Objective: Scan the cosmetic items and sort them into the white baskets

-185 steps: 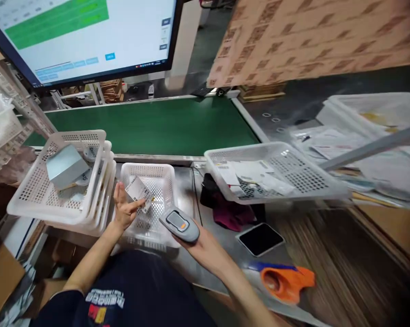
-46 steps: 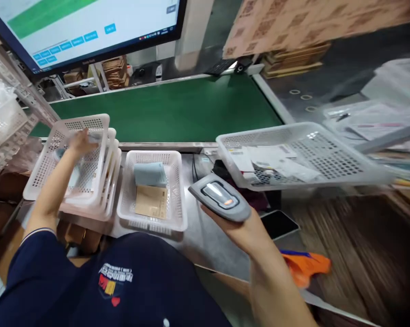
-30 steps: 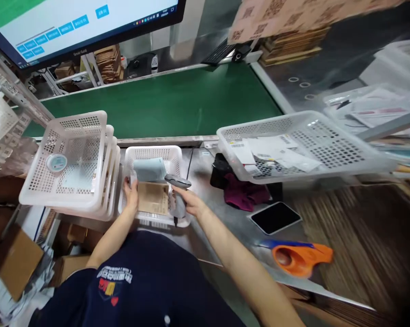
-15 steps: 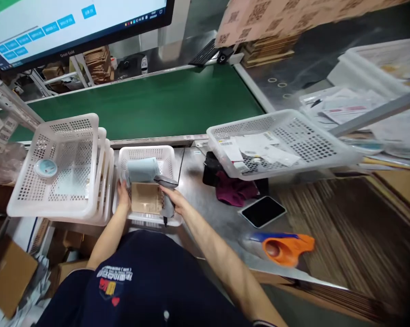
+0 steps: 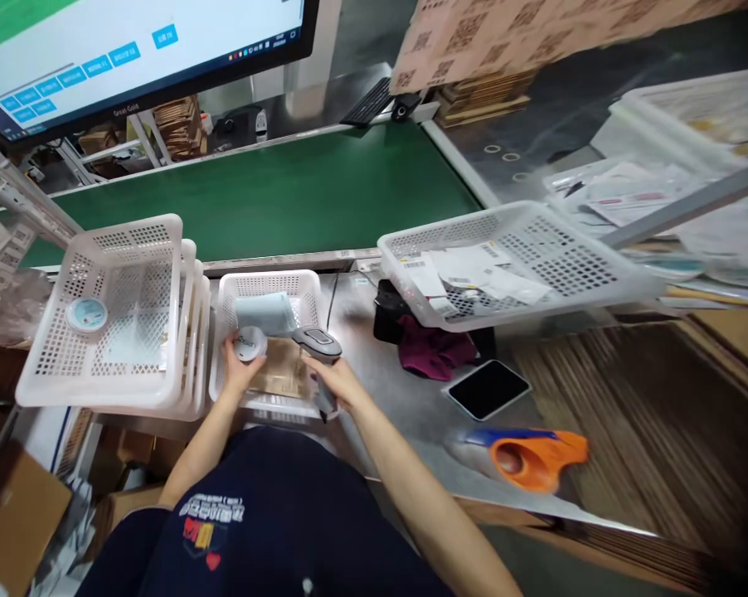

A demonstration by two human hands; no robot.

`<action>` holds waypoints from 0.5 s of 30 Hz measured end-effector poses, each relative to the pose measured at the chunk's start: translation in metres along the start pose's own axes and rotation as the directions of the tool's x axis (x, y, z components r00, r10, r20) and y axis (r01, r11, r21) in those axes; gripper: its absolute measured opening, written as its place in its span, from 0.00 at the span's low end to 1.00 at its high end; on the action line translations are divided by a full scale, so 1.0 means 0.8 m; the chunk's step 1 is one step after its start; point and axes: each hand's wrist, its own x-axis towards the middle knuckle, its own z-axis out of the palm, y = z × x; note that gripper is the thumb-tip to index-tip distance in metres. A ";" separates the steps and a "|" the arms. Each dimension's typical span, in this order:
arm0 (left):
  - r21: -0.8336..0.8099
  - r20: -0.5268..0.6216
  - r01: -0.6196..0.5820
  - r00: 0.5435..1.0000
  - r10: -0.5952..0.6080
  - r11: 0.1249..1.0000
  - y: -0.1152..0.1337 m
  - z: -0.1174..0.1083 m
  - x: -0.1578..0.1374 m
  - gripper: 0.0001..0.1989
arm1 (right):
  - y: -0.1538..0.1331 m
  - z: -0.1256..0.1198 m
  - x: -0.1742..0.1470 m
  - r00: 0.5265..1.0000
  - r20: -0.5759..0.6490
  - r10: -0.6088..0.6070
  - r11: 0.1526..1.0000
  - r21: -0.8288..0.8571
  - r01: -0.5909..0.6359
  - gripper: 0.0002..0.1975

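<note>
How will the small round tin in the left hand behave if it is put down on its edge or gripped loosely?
The small round tin looks flat and disc-shaped, so on its edge it would probably roll. Its lid seems smooth, so it may slip from the left hand. It looks small, so it is likely light.

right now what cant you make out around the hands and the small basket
- Round disc in the left hand: label too small to read, head view.
- Scanner handle: hidden by the right hand.
- Brown card in the small basket: print blurred, partly covered by both hands.
- Monitor: cut off by the top edge, button text unreadable.
- Papers in the large basket: motion blur hides the print.
</note>
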 end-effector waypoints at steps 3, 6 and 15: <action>0.227 0.038 -0.202 0.979 0.199 0.953 0.000 -0.015 -0.003 0.55 | -0.018 -0.014 -0.030 0.996 0.006 -0.086 0.980 -0.180 0.086 0.18; 0.186 0.041 -0.300 0.954 0.298 0.936 0.001 -0.018 -0.007 0.48 | -0.033 -0.017 -0.062 0.964 0.115 -0.240 0.857 -0.441 0.266 0.23; -0.768 0.299 0.394 0.918 -0.261 0.506 0.029 -0.022 -0.012 0.22 | -0.037 0.012 -0.098 0.888 0.330 -0.322 0.607 -0.647 0.461 0.16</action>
